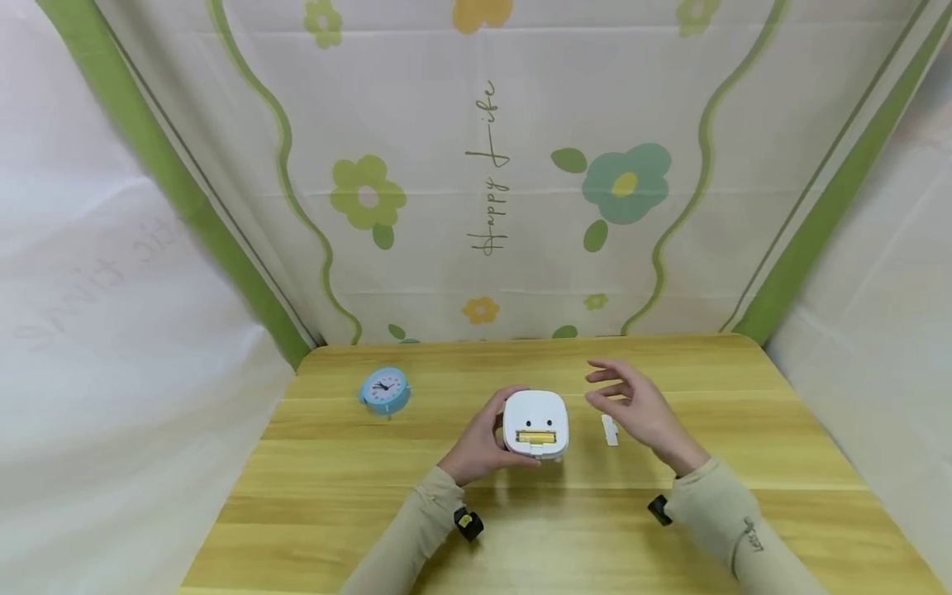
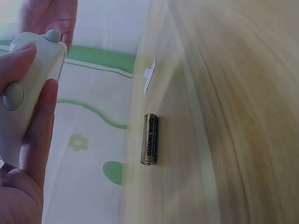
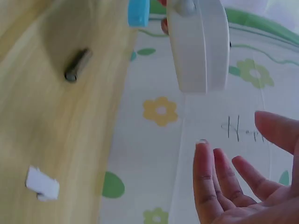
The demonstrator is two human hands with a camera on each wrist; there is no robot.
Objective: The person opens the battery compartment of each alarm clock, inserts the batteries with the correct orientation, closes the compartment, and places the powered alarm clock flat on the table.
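Note:
My left hand (image 1: pixel 476 449) grips a white rounded-square device (image 1: pixel 535 409) above the table, thumb and fingers at its sides. Its face towards the head camera has two dark dots and an uncovered battery slot, where a yellow battery (image 1: pixel 535 437) lies. Grey knobs stick out from its casing in the left wrist view. To the right, my right hand (image 1: pixel 645 411) hovers with fingers apart, holding nothing. Below it on the table lies a small white battery cover (image 1: pixel 610 430). A loose dark-gold battery (image 2: pixel 149 140) lies on the tabletop; in the head view it cannot be seen.
A small blue alarm clock (image 1: pixel 385 391) stands at the back left of the wooden table (image 1: pixel 335 512). Flower-printed cloth (image 1: pixel 424 240) hangs behind the table's back edge, and pale cloth hangs at both sides.

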